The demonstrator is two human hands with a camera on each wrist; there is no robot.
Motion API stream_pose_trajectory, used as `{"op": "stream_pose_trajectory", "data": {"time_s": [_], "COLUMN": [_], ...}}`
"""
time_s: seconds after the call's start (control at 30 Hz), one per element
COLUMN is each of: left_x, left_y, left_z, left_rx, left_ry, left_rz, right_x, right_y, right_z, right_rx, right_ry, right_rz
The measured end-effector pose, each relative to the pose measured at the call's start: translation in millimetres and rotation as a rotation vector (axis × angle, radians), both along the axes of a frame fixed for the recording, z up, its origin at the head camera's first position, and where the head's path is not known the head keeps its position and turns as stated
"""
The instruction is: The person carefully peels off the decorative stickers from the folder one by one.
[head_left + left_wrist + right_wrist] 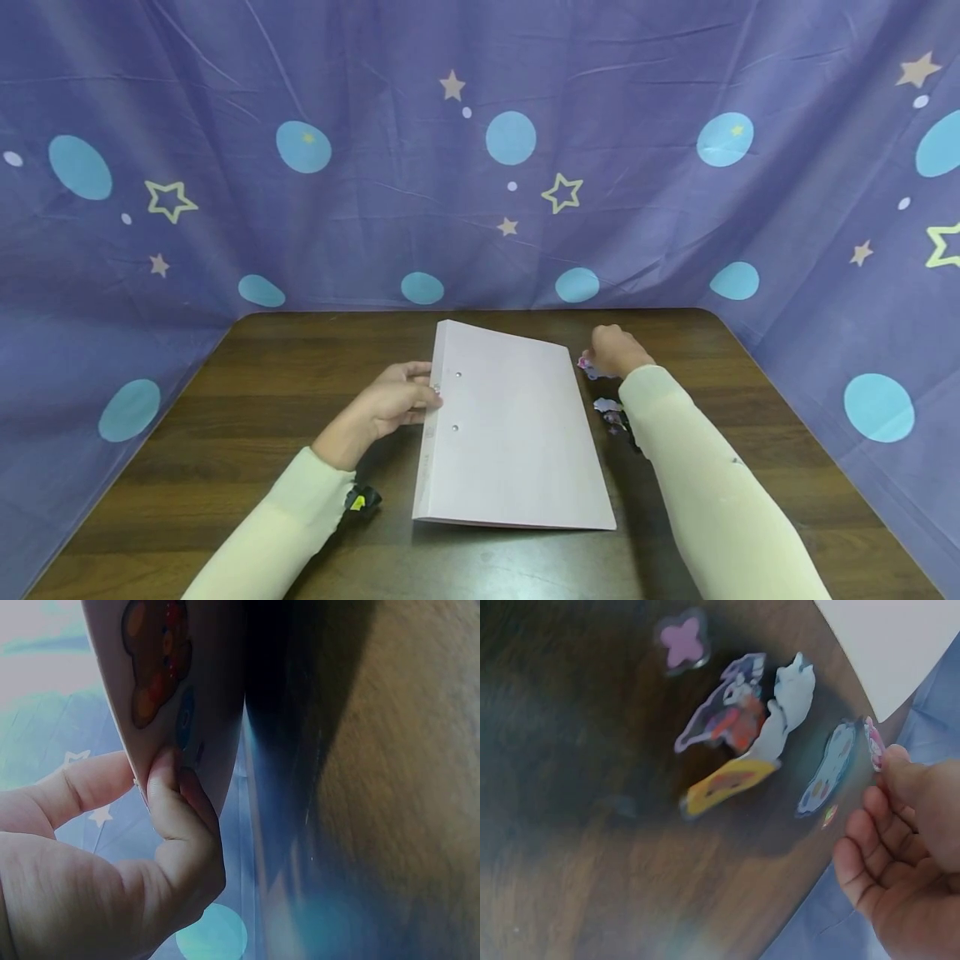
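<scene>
A white folder (517, 425) with two small metal rivets near its spine is tilted over the table, its left edge raised. My left hand (386, 400) grips that spine edge between thumb and fingers. A brown bear picture (154, 667) shows on the folder's other face in the left wrist view. Beyond the folder's right edge, my right hand (618, 350) pinches a small pink sticker (873, 742) between thumb and finger. Beneath that hand lie a long pale-blue sticker (827, 769) and a tiny red-and-green one (829, 817).
More cut-out stickers lie right of the folder: a pink flower (683, 642), a purple-edged figure (724, 712), a yellow strip (731, 785) and white curled pieces (795, 690). The brown wooden table (225, 433) ends at a purple-blue curtain (405, 192) with stars and dots.
</scene>
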State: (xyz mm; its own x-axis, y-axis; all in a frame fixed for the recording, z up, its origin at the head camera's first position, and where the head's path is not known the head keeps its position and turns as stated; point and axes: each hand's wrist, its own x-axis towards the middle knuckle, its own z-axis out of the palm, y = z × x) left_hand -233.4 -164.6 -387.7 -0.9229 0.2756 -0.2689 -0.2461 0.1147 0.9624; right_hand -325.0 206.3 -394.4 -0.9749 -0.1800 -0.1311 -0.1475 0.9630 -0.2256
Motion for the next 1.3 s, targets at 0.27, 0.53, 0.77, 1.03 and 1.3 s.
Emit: {"op": "stream_pose_trajectory", "data": {"time_s": [0.27, 0.53, 0.77, 1.03, 1.3], "left_x": [0.6, 0.3, 1.0, 1.7, 4.3], "left_y": [-0.8, -1.1, -0.2, 2.5, 5.4], "left_z": [-0.1, -0.4, 1.1, 1.5, 5.5], "left_rx": [0.002, -0.003, 0.004, 0.025, 0.046], "left_ry": [-0.007, -0.002, 0.009, 0.033, 0.076], "left_rz": [0.005, 0.008, -0.001, 0.019, 0.036], "right_x": [6.7, 7.1, 8.0, 9.5, 9.0], "right_y": [11, 15, 23, 19, -3], "right_z": [-2.2, -3.2, -2.8, 4.0, 15.8], "right_rx": [0.072, 0.095, 0.066, 0.035, 0.041], "right_ry": [-0.037, 0.01, 0.015, 0.048, 0.079], "right_rz": [-0.017, -0.026, -0.054, 0.003, 0.103]}}
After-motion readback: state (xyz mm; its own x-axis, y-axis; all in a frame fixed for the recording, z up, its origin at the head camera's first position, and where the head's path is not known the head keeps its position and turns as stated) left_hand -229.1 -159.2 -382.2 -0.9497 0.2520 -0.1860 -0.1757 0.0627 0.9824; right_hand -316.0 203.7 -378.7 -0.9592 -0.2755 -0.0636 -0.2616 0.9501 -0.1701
